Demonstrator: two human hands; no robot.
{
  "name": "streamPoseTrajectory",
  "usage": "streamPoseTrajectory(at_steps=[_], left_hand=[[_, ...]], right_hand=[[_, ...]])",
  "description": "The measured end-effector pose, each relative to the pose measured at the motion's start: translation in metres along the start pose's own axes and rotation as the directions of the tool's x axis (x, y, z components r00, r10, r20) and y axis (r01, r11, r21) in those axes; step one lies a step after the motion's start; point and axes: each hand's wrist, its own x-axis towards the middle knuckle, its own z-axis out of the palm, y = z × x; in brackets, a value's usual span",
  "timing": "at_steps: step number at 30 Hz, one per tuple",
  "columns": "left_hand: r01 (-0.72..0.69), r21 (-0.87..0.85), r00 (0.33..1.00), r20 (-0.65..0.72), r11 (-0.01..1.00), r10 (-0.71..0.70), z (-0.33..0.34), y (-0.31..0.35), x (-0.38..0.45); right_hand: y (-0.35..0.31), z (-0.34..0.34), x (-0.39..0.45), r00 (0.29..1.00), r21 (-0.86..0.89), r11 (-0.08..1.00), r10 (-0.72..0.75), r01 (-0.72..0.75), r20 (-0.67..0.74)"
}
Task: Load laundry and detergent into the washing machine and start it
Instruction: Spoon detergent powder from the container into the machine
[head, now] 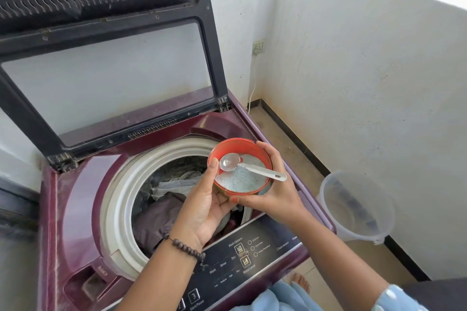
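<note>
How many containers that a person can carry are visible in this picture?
2: an orange detergent bowl held over the drum, and a clear plastic bucket on the floor beside the washing machine.

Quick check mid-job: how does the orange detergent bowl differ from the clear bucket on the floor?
The orange bowl is opaque, while the clear bucket is translucent. The bowl is held over the drum by the left hand and right hand; the bucket stands on the floor beside the washer. The bowl holds blue-white powder and a scoop. Both are round, open-topped containers.
</note>
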Motion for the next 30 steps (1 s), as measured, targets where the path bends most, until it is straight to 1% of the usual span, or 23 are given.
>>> streamPoseTrajectory(at_steps=[3, 7, 9, 11, 15, 22, 30], left_hand=[[-0.009, 0.04, 0.999, 0.035, 0.999, 0.008, 0.002, -0.001, 0.001], [-0.03, 0.037, 1.0, 0.002, 0.999, 0.03, 0.006, -0.001, 0.008], [-0.083, 0.1, 0.996, -0.024, 0.992, 0.085, 0.01, 0.001, 0.012], [-0.159, 0.18, 0.984, -0.048, 0.971, 0.17, 0.018, 0.003, 0.015], [-0.271, 0.3, 0.953, -0.052, 0.914, 0.3, 0.037, 0.004, 0.02], [-0.392, 0.417, 0.912, 0.056, 0.82, 0.407, 0.085, -0.009, 0.03], [-0.524, 0.47, 0.85, 0.232, 0.71, 0.473, 0.18, -0.019, 0.051]], right_hand=[[-0.002, -0.002, 0.0, 0.999, -0.002, 1.0, 0.008, -0.009, -0.048], [-0.007, -0.011, 0.002, 0.993, 0.012, 1.0, 0.024, -0.022, -0.113], [-0.011, -0.019, 0.003, 0.99, 0.008, 1.0, 0.025, -0.024, -0.137], [-0.013, -0.027, 0.004, 0.986, 0.003, 1.0, 0.018, -0.018, -0.168], [-0.014, -0.046, 0.003, 0.975, -0.005, 1.0, 0.011, -0.013, -0.223], [-0.009, -0.097, 0.002, 0.955, 0.013, 1.0, 0.017, -0.014, -0.296], [-0.005, -0.188, -0.001, 0.928, 0.03, 1.0, 0.021, -0.011, -0.373]])
